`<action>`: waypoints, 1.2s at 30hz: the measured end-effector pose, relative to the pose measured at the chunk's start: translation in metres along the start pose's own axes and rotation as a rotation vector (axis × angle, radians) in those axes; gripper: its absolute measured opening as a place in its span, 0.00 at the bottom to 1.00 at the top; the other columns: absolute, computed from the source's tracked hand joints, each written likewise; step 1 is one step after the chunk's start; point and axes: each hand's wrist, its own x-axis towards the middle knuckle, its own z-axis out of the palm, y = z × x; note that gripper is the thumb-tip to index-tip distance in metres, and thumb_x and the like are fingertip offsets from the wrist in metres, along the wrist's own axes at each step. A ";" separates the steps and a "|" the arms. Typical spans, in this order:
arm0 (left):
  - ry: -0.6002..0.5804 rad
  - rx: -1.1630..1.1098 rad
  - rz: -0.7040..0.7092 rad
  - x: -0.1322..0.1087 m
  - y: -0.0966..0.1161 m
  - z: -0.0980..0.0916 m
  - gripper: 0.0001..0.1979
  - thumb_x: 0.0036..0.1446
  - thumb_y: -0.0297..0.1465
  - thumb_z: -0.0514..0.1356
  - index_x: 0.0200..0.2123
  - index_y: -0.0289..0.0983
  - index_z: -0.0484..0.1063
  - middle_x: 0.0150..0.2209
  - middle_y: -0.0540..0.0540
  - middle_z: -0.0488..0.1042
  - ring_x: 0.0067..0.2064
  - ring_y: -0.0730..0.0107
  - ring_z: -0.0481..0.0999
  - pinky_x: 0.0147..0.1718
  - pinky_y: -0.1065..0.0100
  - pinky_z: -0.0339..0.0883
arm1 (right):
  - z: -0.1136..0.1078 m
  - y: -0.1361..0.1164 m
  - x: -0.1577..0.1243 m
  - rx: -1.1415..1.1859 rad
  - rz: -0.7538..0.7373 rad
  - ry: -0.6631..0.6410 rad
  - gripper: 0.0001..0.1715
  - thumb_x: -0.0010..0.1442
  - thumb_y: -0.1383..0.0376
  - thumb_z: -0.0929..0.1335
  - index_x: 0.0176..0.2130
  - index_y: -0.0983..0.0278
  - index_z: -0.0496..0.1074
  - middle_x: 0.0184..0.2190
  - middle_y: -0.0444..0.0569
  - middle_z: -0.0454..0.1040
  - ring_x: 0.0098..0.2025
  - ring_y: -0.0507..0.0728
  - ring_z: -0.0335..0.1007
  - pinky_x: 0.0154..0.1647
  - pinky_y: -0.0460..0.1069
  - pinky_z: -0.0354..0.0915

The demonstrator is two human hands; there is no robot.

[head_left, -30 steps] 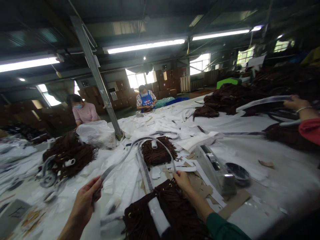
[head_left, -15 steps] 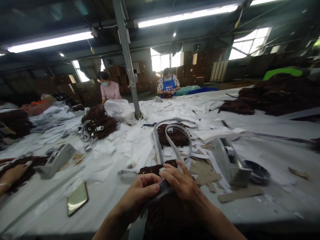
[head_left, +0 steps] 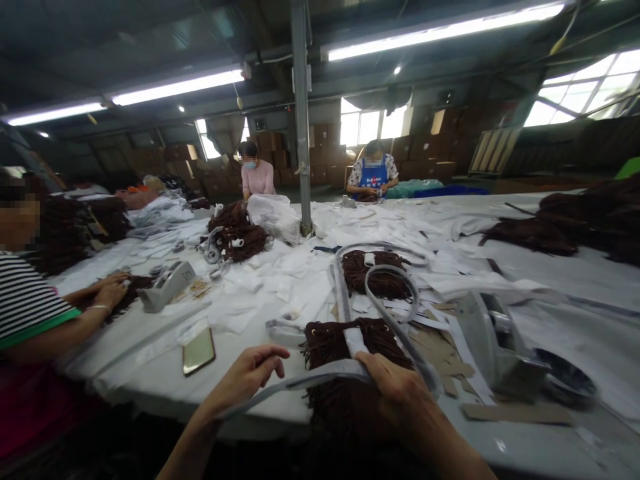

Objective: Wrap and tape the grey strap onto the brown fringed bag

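A dark brown fringed bag lies at the table's front edge, with a white wrap on its upper middle. My right hand is closed over a grey wrapped strap on the bag, its thumb by the white wrap. To the left, my left hand holds nothing; its fingers are apart and curved, and the strap's loose end passes beside its wrist. Behind the bag, a looped grey strap lies around a second brown fringed piece.
A tape dispenser and brown card strips lie on the right. On the left are a phone, another dispenser and a person in a striped sleeve. Two people sit across the white table near a post.
The view has swung left, showing more of the person beside me. My left hand has let go and moved away from the bag; the strap and the white wrap now show more.
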 end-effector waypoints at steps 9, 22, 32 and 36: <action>0.232 -0.838 -0.098 -0.043 -0.053 0.048 0.36 0.48 0.56 0.59 0.56 0.44 0.63 0.43 0.40 0.75 0.39 0.63 0.75 0.37 0.64 0.66 | 0.031 -0.023 -0.010 -0.140 -0.026 0.068 0.27 0.53 0.80 0.56 0.49 0.65 0.65 0.28 0.47 0.73 0.26 0.54 0.71 0.25 0.45 0.63; 0.050 -0.229 -0.012 -0.033 -0.029 0.077 0.24 0.58 0.52 0.50 0.32 0.36 0.66 0.18 0.57 0.54 0.21 0.75 0.53 0.21 0.72 0.48 | 0.043 -0.048 -0.027 -0.154 -0.119 -0.186 0.34 0.51 0.80 0.60 0.56 0.62 0.62 0.27 0.44 0.70 0.24 0.51 0.66 0.23 0.45 0.53; 0.020 -0.607 -0.098 -0.016 -0.022 0.093 0.27 0.52 0.56 0.54 0.32 0.35 0.65 0.15 0.59 0.56 0.15 0.82 0.47 0.14 0.75 0.40 | 0.048 -0.058 -0.030 -0.093 -0.053 -0.306 0.32 0.50 0.81 0.60 0.53 0.63 0.66 0.32 0.47 0.72 0.31 0.53 0.69 0.30 0.44 0.60; 0.243 -0.876 -0.119 -0.013 -0.027 0.061 0.30 0.53 0.55 0.56 0.44 0.35 0.66 0.30 0.47 0.72 0.26 0.74 0.71 0.25 0.72 0.64 | 0.044 -0.045 -0.036 -0.099 -0.016 -0.231 0.32 0.50 0.82 0.58 0.53 0.64 0.66 0.32 0.47 0.72 0.31 0.53 0.71 0.30 0.43 0.62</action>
